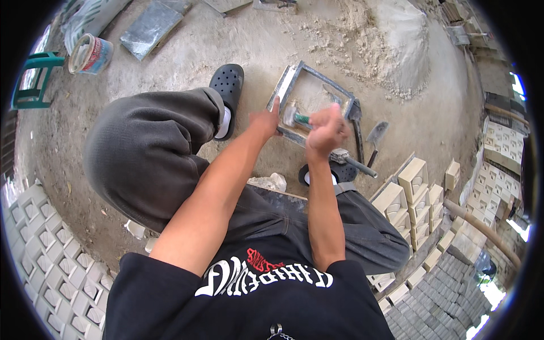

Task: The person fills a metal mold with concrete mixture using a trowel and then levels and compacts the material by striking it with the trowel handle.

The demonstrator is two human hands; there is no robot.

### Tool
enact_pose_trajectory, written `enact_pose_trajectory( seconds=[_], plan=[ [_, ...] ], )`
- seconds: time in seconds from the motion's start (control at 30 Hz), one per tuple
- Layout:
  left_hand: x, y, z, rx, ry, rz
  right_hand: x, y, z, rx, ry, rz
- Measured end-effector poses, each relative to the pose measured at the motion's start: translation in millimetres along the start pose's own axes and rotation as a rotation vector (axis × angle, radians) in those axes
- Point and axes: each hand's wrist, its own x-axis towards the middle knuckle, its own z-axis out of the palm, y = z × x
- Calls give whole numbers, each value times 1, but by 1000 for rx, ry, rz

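Observation:
A square metal mould frame lies on the sandy ground in front of me. My left hand rests its fingers on the frame's near left rail. My right hand is a closed fist around the green handle of a small hammer, whose metal head hangs over the frame beside my left hand. The right hand looks motion-blurred. A trowel lies to the right of the frame, and a metal bar lies by my right foot.
A sand pile rises beyond the frame. Stacked cast concrete blocks stand at right, more blocks at lower left. A paint bucket and green stool sit at upper left. I wear black clogs.

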Motion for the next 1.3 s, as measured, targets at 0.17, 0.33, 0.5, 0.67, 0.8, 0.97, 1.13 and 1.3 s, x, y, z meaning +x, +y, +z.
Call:
enact_pose_trajectory(
  seconds=[0.17, 0.33, 0.5, 0.67, 0.8, 0.97, 1.13, 1.3],
  plan=[
    [0, 7, -5, -2, 25, 24, -6, 23, -7, -177, -2, -90],
    [2, -4, 5, -5, 27, 9, -6, 10, 5, -188, -13, 10],
    [1, 3, -3, -10, 46, 24, -2, 19, 2, -184, 12, -29],
    [5, -4, -2, -11, 73, 17, 10, 2, 13, -126, 48, 2],
    [2, -3, 5, 101, 94, 106, 20, 26, 9, -310, -46, 33],
    [8, -7, 3, 97, 92, 84, 35, 6, 18, -207, 35, -30],
    [3, 1, 1, 40, 29, 32, 39, 19, 11, -298, -19, 41],
    [4, 2, 3, 20, 38, 27, 23, 14, 5, -235, 89, -112]
  ],
)
